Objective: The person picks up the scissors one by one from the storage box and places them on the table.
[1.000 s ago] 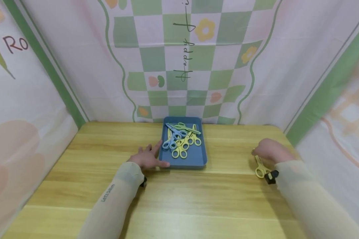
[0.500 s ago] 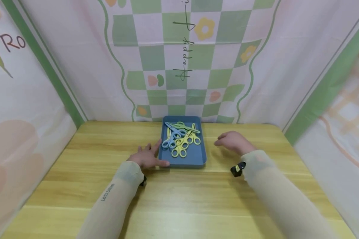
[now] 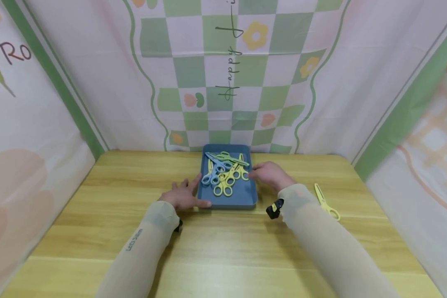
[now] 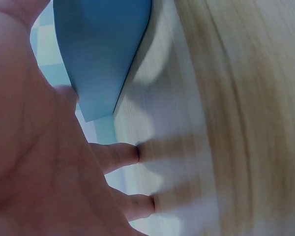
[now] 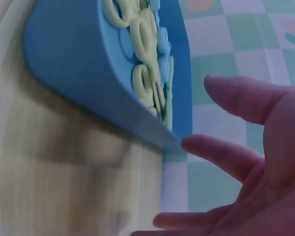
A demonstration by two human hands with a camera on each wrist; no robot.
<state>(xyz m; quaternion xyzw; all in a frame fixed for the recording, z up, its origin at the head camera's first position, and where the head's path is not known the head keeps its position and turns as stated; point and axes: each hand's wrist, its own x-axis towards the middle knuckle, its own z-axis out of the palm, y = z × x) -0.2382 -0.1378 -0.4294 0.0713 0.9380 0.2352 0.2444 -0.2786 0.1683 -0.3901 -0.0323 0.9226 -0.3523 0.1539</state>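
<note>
A blue tray point(image 3: 243, 197) stands at the far middle of the table, holding blue scissors point(image 3: 215, 179), green scissors point(image 3: 231, 159) and several yellow scissors point(image 3: 223, 190). My left hand point(image 3: 182, 196) lies spread at the tray's left side, index finger and thumb at its wall; in the left wrist view other fingertips point(image 4: 130, 153) rest on the table. At the right rim is my right hand point(image 3: 271, 174), with its fingers point(image 5: 221, 152) extended and nothing held. Whether they touch the rim I cannot tell. Another pair of yellow scissors point(image 3: 321, 200) lies on the table, partly behind my right sleeve.
The wooden table point(image 3: 216, 252) runs back to a checked cloth backdrop point(image 3: 242, 95). More patterned cloth hangs along the left and right sides. A small black device point(image 3: 274, 209) is strapped at my right wrist.
My right hand has left the yellow scissors on the right side of the table and moved left to the tray's right rim. The left hand and the tray stay in place.
</note>
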